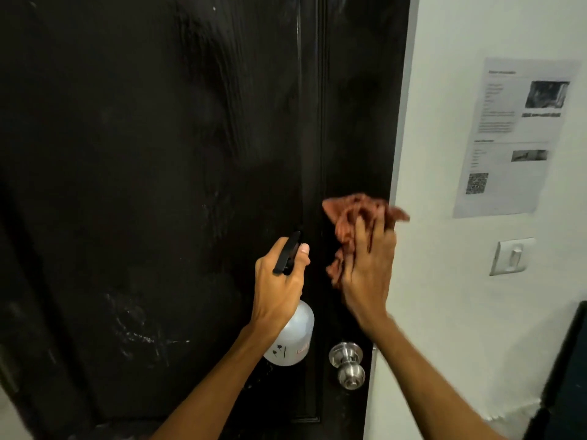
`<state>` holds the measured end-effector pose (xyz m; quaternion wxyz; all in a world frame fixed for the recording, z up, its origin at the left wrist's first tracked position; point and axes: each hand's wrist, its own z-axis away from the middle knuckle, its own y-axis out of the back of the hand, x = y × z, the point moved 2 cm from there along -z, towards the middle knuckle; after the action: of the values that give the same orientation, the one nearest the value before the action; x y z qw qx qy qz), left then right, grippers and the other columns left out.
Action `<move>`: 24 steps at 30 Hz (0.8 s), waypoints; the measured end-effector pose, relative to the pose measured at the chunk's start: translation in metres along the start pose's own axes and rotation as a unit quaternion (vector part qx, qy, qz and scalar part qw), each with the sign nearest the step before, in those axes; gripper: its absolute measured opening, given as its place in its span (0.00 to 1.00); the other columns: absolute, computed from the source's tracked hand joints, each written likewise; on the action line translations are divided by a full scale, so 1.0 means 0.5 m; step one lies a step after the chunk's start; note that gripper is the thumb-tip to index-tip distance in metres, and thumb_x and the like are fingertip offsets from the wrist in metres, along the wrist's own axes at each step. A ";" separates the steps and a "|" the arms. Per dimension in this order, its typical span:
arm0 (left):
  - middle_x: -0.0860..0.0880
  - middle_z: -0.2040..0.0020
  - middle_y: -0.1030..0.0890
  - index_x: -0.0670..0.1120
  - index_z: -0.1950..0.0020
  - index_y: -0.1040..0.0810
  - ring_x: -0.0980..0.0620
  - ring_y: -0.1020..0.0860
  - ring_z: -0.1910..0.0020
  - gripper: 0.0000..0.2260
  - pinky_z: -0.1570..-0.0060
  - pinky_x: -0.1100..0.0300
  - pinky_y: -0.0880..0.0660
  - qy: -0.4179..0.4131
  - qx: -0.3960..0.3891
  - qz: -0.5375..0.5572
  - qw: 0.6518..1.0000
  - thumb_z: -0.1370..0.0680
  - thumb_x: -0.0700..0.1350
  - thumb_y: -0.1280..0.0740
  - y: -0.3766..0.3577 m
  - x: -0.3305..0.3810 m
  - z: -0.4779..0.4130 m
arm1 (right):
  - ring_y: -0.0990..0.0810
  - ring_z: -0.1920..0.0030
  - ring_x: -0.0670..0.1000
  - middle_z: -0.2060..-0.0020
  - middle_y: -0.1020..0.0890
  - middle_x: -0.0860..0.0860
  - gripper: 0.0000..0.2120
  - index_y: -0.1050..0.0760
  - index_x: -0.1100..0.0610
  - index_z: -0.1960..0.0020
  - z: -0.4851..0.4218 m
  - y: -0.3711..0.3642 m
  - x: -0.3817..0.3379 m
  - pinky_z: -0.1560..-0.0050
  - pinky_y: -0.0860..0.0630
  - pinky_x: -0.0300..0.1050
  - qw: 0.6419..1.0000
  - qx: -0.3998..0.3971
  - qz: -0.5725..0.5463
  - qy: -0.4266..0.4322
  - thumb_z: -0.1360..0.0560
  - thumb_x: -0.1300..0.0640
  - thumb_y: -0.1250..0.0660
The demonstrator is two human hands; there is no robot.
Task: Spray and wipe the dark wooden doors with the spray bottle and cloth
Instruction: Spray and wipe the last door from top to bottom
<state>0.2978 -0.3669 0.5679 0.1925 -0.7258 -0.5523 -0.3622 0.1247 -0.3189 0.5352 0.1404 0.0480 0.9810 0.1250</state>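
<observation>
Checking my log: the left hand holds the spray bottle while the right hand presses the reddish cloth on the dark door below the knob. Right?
Not quite: in the head view the right hand presses the cloth on the door above the knob, not below. The left hand does hold the spray bottle.

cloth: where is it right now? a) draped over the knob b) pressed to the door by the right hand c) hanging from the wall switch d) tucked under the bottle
B: the right hand presses the cloth flat against the right side of the door, well above the knob, while the left hand grips the bottle.
</observation>
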 end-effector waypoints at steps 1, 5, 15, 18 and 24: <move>0.36 0.61 0.19 0.49 0.55 0.22 0.40 0.26 0.76 0.09 0.76 0.50 0.27 0.001 0.002 -0.002 1.000 0.16 0.50 0.34 0.004 0.000 0.001 | 0.53 0.18 0.64 0.17 0.52 0.58 0.28 0.47 0.56 0.16 0.066 -0.009 0.000 0.23 0.43 0.70 0.999 -0.038 0.003 0.008 0.13 0.46 0.51; 0.36 0.61 0.19 0.48 0.55 0.21 0.37 0.26 0.76 0.09 0.77 0.48 0.28 0.010 0.018 -0.013 1.000 0.16 0.49 0.34 0.042 -0.009 -0.001 | 0.55 0.17 0.61 0.16 0.52 0.55 0.29 0.46 0.52 0.16 -0.010 -0.028 -0.017 0.19 0.53 0.63 0.999 -0.028 0.000 0.017 0.16 0.53 0.43; 0.45 0.65 0.19 0.47 0.56 0.22 0.48 0.26 0.76 0.11 0.75 0.53 0.27 0.035 0.094 -0.039 0.994 0.16 0.49 0.34 0.197 -0.053 -0.002 | 0.45 0.20 0.67 0.17 0.47 0.56 0.29 0.38 0.54 0.20 0.015 -0.117 -0.184 0.20 0.46 0.64 0.994 -0.051 -0.005 0.093 0.20 0.54 0.38; 0.47 0.64 0.18 0.46 0.54 0.21 0.47 0.25 0.76 0.10 0.75 0.52 0.25 0.035 0.120 -0.042 0.991 0.16 0.50 0.34 0.249 -0.065 -0.003 | 0.46 0.21 0.70 0.18 0.45 0.59 0.28 0.38 0.55 0.19 -0.109 -0.108 -0.247 0.18 0.52 0.60 0.998 0.008 -0.006 0.056 0.19 0.56 0.40; 0.43 0.62 0.18 0.49 0.53 0.21 0.39 0.23 0.72 0.12 0.71 0.41 0.23 0.008 0.135 -0.052 0.990 0.18 0.56 0.35 0.377 -0.080 -0.005 | 0.44 0.20 0.66 0.20 0.41 0.59 0.39 0.39 0.52 0.19 0.046 -0.204 -0.364 0.18 0.56 0.62 0.969 -0.137 0.057 0.200 0.26 0.53 0.28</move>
<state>0.4694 -0.4549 0.5629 0.2742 -0.6607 -0.6311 -0.2999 0.2990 -0.4354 0.5354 -0.0602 0.0579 0.9584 0.2730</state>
